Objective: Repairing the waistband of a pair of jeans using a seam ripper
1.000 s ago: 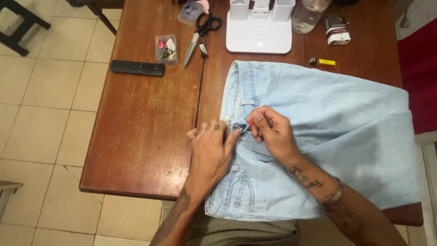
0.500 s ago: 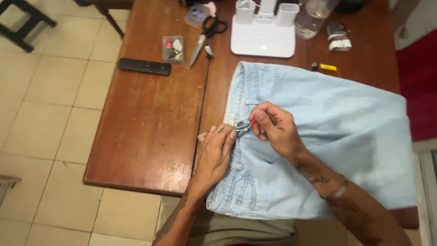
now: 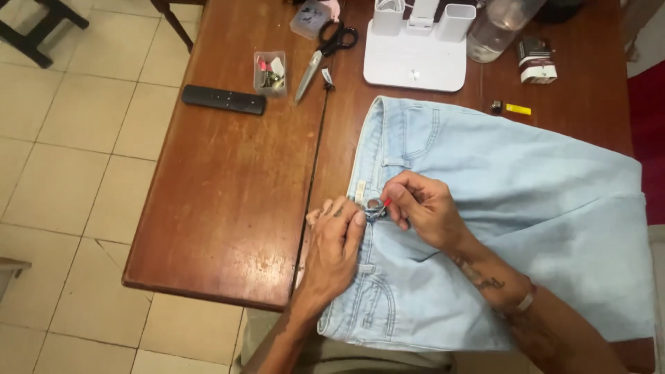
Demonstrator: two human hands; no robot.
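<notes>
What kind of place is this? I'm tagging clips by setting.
Probably a home, used for sewing or mending: a worn wooden table on a tiled floor, with scissors, a remote control and light blue jeans spread out.

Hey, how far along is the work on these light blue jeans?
Laid out: the jeans lie flat on the table. In hand: left hand pins the waistband while right hand works a small red-handled tool at the metal button. Left: the button remains attached; the scissors lie unused.

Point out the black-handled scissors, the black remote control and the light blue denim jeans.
black-handled scissors (image 3: 320,55), head view, on the blades near the pivot
black remote control (image 3: 223,100), head view, mid-body
light blue denim jeans (image 3: 506,201), head view, open fabric
</notes>
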